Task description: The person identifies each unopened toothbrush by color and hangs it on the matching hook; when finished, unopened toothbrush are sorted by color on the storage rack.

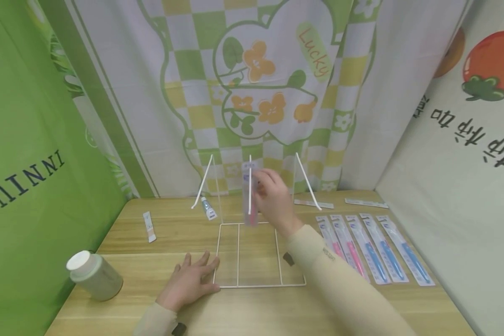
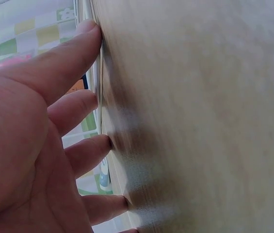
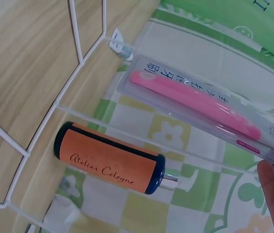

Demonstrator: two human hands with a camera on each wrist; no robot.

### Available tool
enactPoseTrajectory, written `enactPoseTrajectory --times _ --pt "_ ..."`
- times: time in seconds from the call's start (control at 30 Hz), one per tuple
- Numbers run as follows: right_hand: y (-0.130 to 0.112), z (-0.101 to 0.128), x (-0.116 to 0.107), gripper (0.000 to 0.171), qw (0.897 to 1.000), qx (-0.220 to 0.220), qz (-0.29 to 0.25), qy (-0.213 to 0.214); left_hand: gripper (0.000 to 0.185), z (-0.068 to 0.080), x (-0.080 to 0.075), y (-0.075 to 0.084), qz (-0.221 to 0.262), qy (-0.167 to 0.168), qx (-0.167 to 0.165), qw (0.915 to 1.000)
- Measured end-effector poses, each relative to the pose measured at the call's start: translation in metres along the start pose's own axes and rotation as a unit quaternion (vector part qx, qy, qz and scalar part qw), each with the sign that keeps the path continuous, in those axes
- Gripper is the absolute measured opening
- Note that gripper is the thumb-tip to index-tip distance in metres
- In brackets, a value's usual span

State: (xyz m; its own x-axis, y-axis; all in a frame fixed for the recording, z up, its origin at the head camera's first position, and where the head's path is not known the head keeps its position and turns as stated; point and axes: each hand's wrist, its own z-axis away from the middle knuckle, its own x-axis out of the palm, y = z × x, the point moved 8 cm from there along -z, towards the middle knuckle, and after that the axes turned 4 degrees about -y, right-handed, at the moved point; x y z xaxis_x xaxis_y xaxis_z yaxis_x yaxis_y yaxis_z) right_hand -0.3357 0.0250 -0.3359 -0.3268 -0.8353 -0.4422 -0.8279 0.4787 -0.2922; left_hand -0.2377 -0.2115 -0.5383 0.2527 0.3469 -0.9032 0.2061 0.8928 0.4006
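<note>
Left hand (image 1: 189, 282) flat, fingers spread on table (image 1: 122, 233) at wire rack (image 1: 258, 254) edge; right hand (image 1: 273, 198) pinches pink toothbrush pack (image 1: 249, 196) at rack's middle hook

Looks like first pack going up; five packs (image 1: 371, 247) wait flat on the right; jar (image 1: 94, 275), sachet (image 1: 150, 226), small tube (image 1: 208, 208) left, clear of the reach

Soft, even light fills the head view, with faint shadows and wide-angle bending at the edges. The left wrist view is blurred, its bench (image 2: 200, 116) smeared; the right wrist view is sharper.
</note>
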Motion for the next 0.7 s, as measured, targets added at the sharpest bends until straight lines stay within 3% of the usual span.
enactPoseTrajectory --times 0.27,0.7 --pt "0.014 -0.009 0.007 0.042 0.999 0.027 0.018 -0.012 0.079 0.0 0.0 -0.001 -0.001 0.001 -0.002 1.0" --pt "0.022 -0.012 0.012 0.042 0.998 0.034 0.032 -0.03 0.079 0.0 0.0 0.0 -0.005 0.002 0.003 1.0"
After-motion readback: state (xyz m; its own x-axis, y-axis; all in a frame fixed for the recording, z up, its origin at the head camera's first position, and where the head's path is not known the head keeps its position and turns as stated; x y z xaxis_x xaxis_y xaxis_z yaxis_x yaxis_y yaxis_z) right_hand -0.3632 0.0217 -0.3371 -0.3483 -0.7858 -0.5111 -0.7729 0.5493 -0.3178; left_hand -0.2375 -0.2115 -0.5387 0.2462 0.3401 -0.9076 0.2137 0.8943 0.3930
